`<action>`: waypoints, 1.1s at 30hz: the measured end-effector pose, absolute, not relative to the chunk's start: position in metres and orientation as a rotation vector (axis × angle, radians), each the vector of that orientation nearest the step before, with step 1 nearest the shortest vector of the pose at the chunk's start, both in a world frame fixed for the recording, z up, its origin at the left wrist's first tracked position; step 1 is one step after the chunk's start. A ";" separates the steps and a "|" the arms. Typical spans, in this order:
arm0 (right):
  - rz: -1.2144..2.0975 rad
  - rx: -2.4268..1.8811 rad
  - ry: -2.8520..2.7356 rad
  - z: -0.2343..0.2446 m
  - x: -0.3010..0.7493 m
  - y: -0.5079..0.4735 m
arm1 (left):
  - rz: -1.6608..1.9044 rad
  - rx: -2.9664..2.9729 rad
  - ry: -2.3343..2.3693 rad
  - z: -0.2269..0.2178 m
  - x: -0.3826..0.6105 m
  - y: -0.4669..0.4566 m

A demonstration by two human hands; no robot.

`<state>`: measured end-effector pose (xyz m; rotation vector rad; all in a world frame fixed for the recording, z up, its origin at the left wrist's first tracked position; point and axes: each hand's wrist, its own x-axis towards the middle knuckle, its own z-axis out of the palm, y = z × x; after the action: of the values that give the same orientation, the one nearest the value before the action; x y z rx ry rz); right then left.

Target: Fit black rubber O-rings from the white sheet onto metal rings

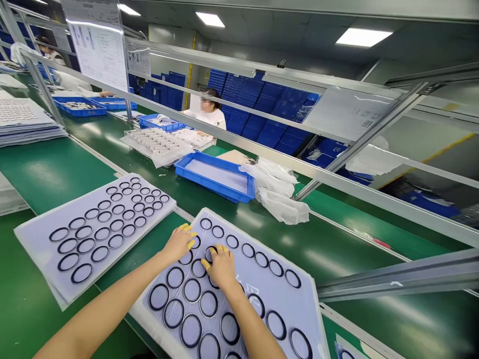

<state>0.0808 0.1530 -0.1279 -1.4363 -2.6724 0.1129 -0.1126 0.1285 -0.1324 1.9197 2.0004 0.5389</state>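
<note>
Yellow finger covers are on the fingertips of both my hands. My left hand [182,243] is at the upper left of a pale sheet [258,279], its bent fingers closed at the edge of a black ring [196,242]. Just right of it, my right hand [221,267] has its thumb and fingers closed about another black ring [210,255], partly hidden by the fingers. More black rings lie flat in rows on the sheet, such as one ring [192,290] below my hands. My right forearm covers part of the sheet.
Left of my arms lies a second sheet with rings [90,232]. Beyond are a blue tray [213,187], crumpled white wrapping [282,199] and a pack of white parts [157,142]. A metal frame [396,279] crosses at right. A co-worker [207,112] sits opposite.
</note>
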 end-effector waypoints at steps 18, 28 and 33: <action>0.309 -1.559 -2.443 -0.128 0.067 0.218 | 0.404 2.009 1.922 -0.142 -0.093 0.203; 0.954 -1.403 -1.595 -0.092 0.108 0.146 | 0.844 1.679 1.878 -0.104 -0.087 0.194; 1.279 -1.176 -1.163 -0.068 0.149 0.063 | 1.006 1.514 1.573 -0.065 -0.054 0.131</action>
<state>0.1491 0.0626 -0.0679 -1.1757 -1.1630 1.2791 -0.0539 0.1313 -0.0646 1.5145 1.5734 1.0061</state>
